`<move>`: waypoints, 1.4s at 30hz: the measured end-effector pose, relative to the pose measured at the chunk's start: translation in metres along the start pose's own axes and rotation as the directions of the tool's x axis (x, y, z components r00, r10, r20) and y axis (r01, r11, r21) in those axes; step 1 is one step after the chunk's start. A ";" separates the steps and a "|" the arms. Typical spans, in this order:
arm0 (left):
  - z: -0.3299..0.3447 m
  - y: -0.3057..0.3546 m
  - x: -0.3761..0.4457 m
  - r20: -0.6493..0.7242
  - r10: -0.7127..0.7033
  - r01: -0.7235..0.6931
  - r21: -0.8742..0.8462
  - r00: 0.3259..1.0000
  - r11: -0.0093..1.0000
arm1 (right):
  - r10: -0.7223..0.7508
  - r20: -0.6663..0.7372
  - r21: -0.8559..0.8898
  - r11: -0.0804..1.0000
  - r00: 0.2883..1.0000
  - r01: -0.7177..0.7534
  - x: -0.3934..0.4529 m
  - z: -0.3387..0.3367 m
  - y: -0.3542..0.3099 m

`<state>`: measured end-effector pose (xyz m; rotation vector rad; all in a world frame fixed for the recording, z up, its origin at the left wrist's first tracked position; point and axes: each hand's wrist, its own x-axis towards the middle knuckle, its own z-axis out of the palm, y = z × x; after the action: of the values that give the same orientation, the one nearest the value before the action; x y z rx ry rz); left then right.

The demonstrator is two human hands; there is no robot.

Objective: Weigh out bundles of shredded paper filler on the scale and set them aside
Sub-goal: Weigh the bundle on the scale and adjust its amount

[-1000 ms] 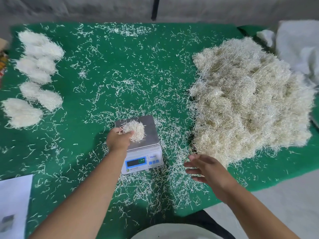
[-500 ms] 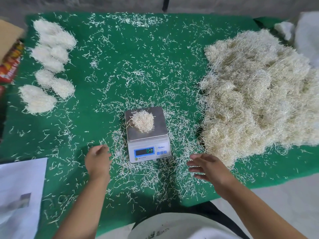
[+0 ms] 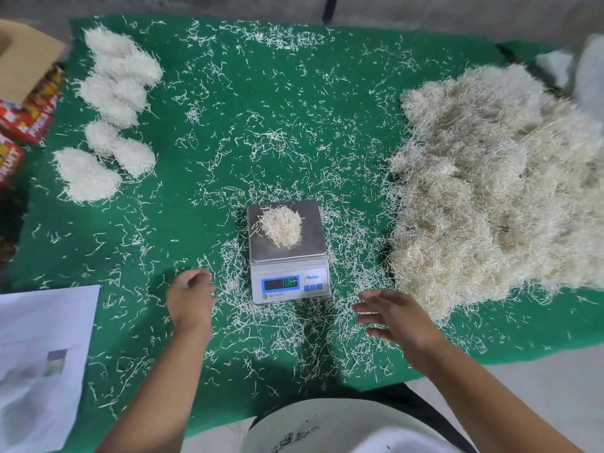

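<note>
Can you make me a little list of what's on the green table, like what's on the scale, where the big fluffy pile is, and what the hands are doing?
scale: middle of the green mat, display lit, digits too blurry to read
on the scale: one small bundle of shredded paper
big pile: right of the scale
finished bundles: far left, in a row
left hand: left of the scale, fingers loosely curled, holding nothing
right hand: right of the scale, fingers spread, holding nothing
loose shreds: scattered over the mat
white sheet: near left corner
</note>
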<state>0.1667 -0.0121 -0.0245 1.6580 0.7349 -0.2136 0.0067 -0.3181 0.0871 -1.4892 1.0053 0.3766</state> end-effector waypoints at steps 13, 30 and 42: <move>0.019 0.007 -0.007 0.033 0.090 -0.092 0.099 0.995 0.991 | 0.007 0.003 0.026 1.000 1.000 -0.007 -0.001 -0.006 0.003; 0.154 0.062 0.008 0.777 0.217 -0.803 0.537 0.590 0.258 | 0.073 -0.050 0.003 0.997 0.996 -0.072 0.000 -0.024 0.036; 0.103 0.041 0.000 0.575 0.467 -0.740 0.491 0.672 0.461 | -0.014 -0.052 -0.230 0.973 0.999 0.001 0.088 -0.031 0.019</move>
<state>0.2166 -0.1104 -0.0153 2.4171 -0.3659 -0.2787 0.0333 -0.3763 0.0163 -1.7187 1.0243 0.4627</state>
